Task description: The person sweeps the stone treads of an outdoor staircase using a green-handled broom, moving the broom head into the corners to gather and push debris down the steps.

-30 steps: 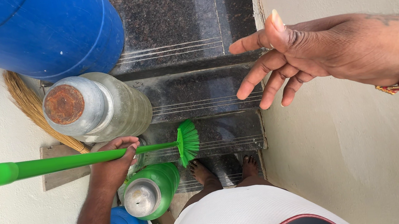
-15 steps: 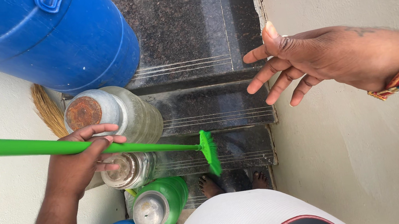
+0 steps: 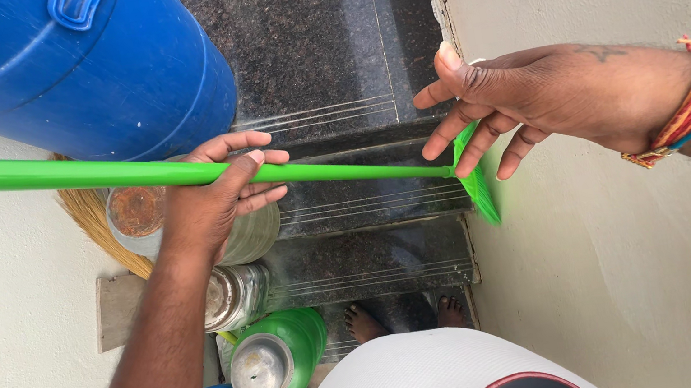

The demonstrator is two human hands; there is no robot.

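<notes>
Green broom handle (image 3: 87, 176) is grasped by the left hand (image 3: 210, 200), fingers clenched around it; the shaft runs from 9 o'clock to the green bristle head (image 3: 477, 179) at 3 o'clock, against the wall over the dark granite steps (image 3: 325, 60). The right hand (image 3: 532, 98) is held with fingers released and spread, touching the bristle head. A blue drum (image 3: 72, 71) is seen at 11 o'clock; 2 steel-lidded jars (image 3: 238, 297) lie at 7 o'clock.

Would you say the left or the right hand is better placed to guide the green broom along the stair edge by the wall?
Left, probably: the left hand already grips the green broom by its handle, while the right hand is open-fingered against the wall, just above the bristles.
</notes>
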